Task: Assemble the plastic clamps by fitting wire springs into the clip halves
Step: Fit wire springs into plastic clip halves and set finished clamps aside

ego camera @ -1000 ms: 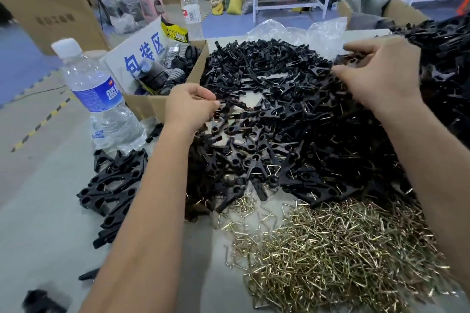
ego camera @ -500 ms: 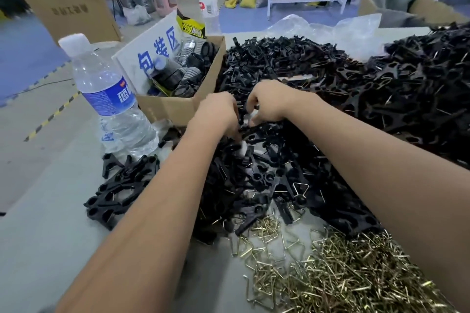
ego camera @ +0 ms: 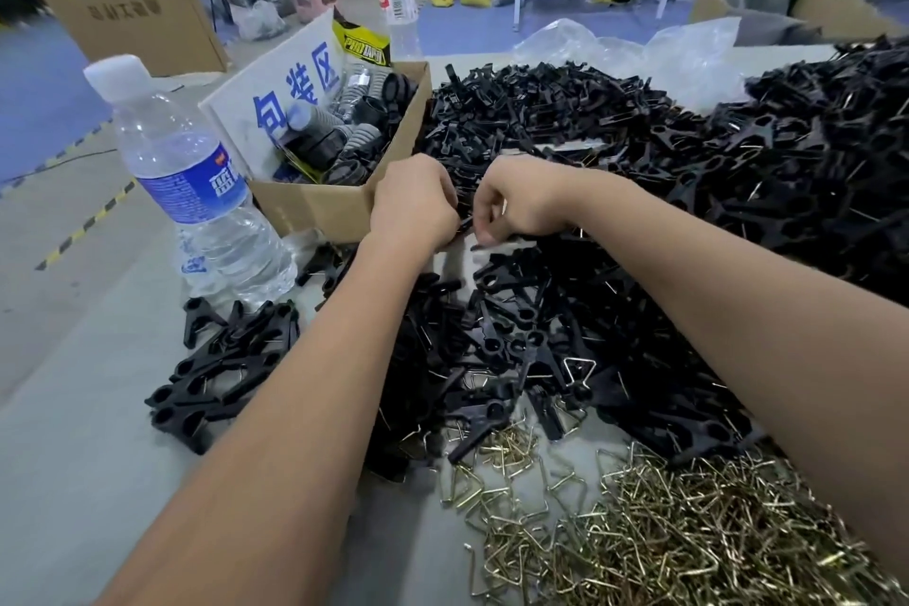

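Observation:
A big heap of black plastic clip halves (ego camera: 565,153) covers the middle and right of the table. Brass-coloured wire springs (ego camera: 639,536) lie in a pile near the front edge. My left hand (ego camera: 413,207) and my right hand (ego camera: 521,202) meet over the heap, both with curled fingers gripping a black clip piece (ego camera: 467,224) between them. Most of that piece is hidden by the fingers. Several assembled black clamps (ego camera: 221,369) lie in a small group at the left.
A water bottle (ego camera: 196,192) stands at the left beside an open cardboard box (ego camera: 339,207) of black parts with a white sign. A second bottle (ego camera: 397,0) stands behind it. Clear plastic bags (ego camera: 639,49) lie at the back.
My right hand came in from the far right of the heap to meet my left hand. Both now hold a clip piece together, slightly lifted off the pile.

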`<state>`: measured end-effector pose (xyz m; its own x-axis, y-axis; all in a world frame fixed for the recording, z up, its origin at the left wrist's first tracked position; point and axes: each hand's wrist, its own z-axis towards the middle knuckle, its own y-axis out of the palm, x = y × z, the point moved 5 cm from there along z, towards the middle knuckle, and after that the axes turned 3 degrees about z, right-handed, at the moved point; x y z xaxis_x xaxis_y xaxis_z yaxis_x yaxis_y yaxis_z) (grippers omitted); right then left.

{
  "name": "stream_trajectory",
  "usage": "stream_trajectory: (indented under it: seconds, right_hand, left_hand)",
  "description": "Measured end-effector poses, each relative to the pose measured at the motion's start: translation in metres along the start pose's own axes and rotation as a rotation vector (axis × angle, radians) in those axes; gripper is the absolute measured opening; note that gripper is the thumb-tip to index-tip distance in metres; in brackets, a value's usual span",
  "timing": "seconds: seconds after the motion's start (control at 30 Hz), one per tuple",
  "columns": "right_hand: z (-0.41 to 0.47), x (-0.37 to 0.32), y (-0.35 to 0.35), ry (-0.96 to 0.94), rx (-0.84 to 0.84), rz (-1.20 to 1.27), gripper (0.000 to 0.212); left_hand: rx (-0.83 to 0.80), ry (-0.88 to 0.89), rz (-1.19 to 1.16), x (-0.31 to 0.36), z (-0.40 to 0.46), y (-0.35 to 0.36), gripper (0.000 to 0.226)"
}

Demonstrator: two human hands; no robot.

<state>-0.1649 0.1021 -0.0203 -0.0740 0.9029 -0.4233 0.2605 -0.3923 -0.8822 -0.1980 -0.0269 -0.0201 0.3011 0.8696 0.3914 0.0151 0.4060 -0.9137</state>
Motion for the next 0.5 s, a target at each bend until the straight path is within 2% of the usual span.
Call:
stream_trajectory:
  seconds: [0.1, 0.17, 0.27, 0.4, 0.43, 0.5]
  right_hand:
    - [-0.01, 0.012, -0.01, -0.019, 0.272, 0.358, 0.015]
    - [-0.018, 0.015, -0.015, -0.033, 0.411, 0.663, 0.011]
    - [-0.025, 0.017, -0.018, 0.001, 0.525, 0.903, 0.016]
    - [-0.031, 0.017, -0.013, 0.034, 0.493, 1.184, 0.008]
    - [-0.033, 0.018, -0.012, 0.035, 0.491, 1.211, 0.011]
    - [-0.04, 0.02, -0.014, 0.028, 0.59, 1.127, 0.009]
  left_hand:
    - [0.074, -0.062, -0.317, -0.004, 0.001, -0.009, 0.026]
    - [-0.011, -0.107, -0.604, -0.001, -0.003, -0.007, 0.017]
    - [-0.201, -0.118, -0.971, 0.011, -0.012, 0.001, 0.009]
    - [-0.115, -0.066, -1.082, 0.015, -0.02, -0.005, 0.01]
    - [-0.096, -0.06, -1.086, 0.015, -0.021, -0.006, 0.009]
    - [-0.085, -0.082, -1.103, 0.015, -0.025, -0.008, 0.009]
